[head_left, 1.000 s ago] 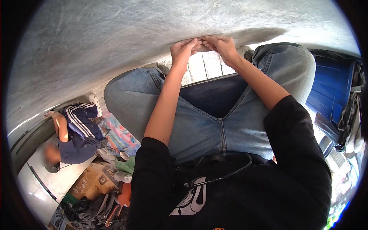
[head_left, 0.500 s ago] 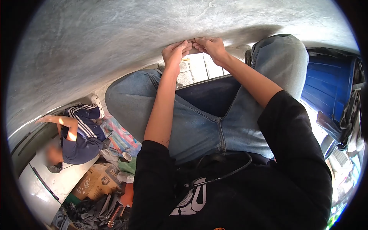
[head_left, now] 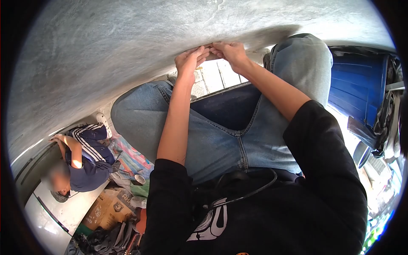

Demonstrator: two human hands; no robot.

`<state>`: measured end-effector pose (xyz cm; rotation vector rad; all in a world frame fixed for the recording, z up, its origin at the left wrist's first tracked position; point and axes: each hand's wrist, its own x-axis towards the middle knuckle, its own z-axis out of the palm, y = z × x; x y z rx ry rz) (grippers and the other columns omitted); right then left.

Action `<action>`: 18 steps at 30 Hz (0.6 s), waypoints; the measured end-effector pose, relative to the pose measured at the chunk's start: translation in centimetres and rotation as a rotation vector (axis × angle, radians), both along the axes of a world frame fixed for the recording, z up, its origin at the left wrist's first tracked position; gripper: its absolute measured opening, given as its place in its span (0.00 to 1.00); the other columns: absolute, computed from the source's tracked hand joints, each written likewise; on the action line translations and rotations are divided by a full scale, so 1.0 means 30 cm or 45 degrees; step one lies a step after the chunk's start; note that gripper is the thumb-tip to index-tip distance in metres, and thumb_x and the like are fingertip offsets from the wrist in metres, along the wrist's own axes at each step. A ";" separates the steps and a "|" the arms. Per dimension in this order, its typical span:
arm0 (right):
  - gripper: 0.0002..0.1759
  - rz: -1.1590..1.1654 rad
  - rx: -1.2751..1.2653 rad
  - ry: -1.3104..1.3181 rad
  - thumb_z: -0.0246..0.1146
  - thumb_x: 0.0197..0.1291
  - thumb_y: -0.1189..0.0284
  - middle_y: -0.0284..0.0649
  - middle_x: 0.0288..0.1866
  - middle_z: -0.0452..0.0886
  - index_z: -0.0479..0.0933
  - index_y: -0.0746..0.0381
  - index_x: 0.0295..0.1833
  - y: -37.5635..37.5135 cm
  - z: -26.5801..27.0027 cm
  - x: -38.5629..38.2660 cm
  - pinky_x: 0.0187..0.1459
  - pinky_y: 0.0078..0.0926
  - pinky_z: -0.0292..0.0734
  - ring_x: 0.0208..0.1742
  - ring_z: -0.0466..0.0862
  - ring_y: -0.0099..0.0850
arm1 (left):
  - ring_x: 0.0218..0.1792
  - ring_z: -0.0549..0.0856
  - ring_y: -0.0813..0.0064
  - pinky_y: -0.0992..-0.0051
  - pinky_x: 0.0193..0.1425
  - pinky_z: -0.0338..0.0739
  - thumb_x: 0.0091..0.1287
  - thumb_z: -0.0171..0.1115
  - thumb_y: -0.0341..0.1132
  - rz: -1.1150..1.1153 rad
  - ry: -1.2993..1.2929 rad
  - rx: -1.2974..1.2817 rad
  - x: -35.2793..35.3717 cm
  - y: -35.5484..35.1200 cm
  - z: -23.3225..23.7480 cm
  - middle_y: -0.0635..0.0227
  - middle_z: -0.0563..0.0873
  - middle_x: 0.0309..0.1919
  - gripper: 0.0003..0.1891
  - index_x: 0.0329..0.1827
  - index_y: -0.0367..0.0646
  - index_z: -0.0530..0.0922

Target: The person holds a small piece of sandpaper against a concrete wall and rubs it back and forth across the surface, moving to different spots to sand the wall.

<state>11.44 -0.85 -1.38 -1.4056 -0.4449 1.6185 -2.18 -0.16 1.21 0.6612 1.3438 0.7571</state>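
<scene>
A large grey, scuffed, curved panel (head_left: 106, 51) spans the top of the head view. Close together at its lower edge are my left hand (head_left: 190, 62) and my right hand (head_left: 231, 54). Each has its fingers curled and its thumb toward the panel, the fingertips nearly meeting. A thin brownish strip shows between the fingertips along the edge; I cannot tell whether it is a separate piece or the panel's own rim. My forearms reach forward between my spread knees, in blue jeans (head_left: 212, 148).
On the left a person (head_left: 91, 170) in dark clothes sits by the same panel with raised arms. Near them are a cardboard box (head_left: 106, 208), a cup (head_left: 140, 179) and dark cloth (head_left: 102, 240). A blue plastic bin (head_left: 359, 87) stands on the right. Pale paving (head_left: 212, 76) shows below my hands.
Both my hands stay at the panel's edge, shifted slightly left in view along with the whole scene. The other person's arm has bent in, the hand closer to the head.
</scene>
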 end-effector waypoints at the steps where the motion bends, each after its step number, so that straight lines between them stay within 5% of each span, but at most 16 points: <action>1: 0.08 0.006 0.004 0.005 0.59 0.51 0.77 0.43 0.28 0.80 0.77 0.74 0.33 0.001 0.005 -0.012 0.32 0.15 0.71 0.29 0.78 0.24 | 0.45 0.80 0.67 0.75 0.52 0.72 0.57 0.60 0.33 0.006 0.005 0.004 -0.008 0.000 0.002 0.54 0.80 0.41 0.18 0.44 0.27 0.72; 13: 0.10 0.165 0.131 -0.074 0.58 0.54 0.76 0.44 0.31 0.80 0.76 0.74 0.37 -0.018 0.017 0.083 0.34 0.14 0.73 0.31 0.78 0.24 | 0.36 0.83 0.68 0.80 0.40 0.78 0.57 0.59 0.28 0.047 -0.068 0.045 0.037 -0.007 -0.009 0.54 0.82 0.35 0.11 0.40 0.27 0.75; 14: 0.10 0.152 0.126 -0.088 0.58 0.54 0.76 0.44 0.31 0.80 0.76 0.74 0.37 -0.022 0.020 0.095 0.34 0.14 0.73 0.31 0.78 0.24 | 0.43 0.81 0.66 0.77 0.49 0.75 0.57 0.60 0.31 0.016 -0.108 -0.001 0.041 -0.007 -0.003 0.51 0.80 0.40 0.17 0.43 0.26 0.71; 18: 0.10 0.094 0.115 -0.030 0.60 0.52 0.76 0.44 0.30 0.80 0.77 0.74 0.35 -0.011 0.024 0.071 0.32 0.15 0.73 0.31 0.78 0.24 | 0.44 0.80 0.66 0.77 0.50 0.74 0.57 0.60 0.31 0.033 -0.140 0.003 0.037 -0.011 -0.004 0.52 0.79 0.41 0.16 0.43 0.26 0.72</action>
